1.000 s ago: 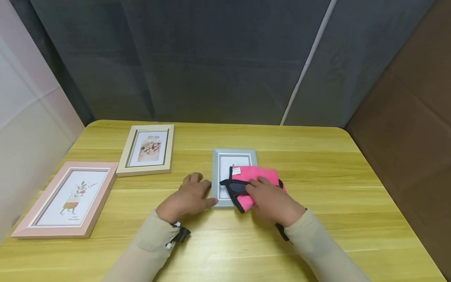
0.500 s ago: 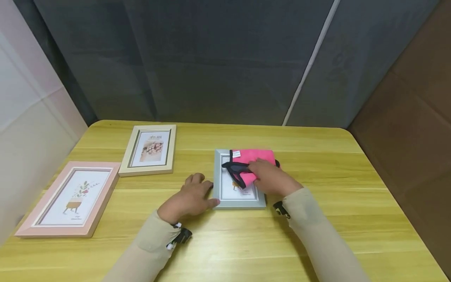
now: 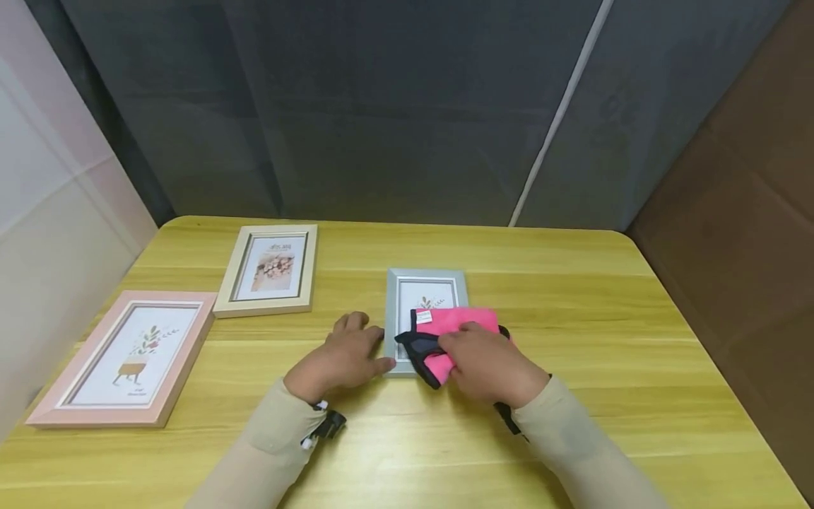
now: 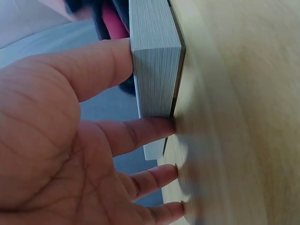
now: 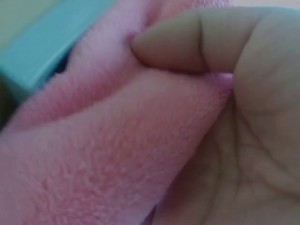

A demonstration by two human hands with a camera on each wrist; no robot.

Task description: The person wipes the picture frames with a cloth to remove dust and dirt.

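A grey picture frame with a plant print lies face up on the table in the head view. My left hand rests at its near left corner. In the left wrist view the thumb touches the frame's upper edge, the index finger lies along its side, and the other fingertips meet the tabletop, all fairly straight. My right hand grips a folded pink cloth with black trim and a white label, which covers the frame's lower right part. Up close in the right wrist view, the thumb presses into the fluffy cloth.
To the left, a larger pink picture frame lies near the table edge. Behind it is a cream picture frame with a flower photo. Dark fabric hangs behind the table, with a brown panel at right.
My right hand slid the pink cloth up toward the top of the grey frame, then back down toward its lower right. The left hand stays in place.
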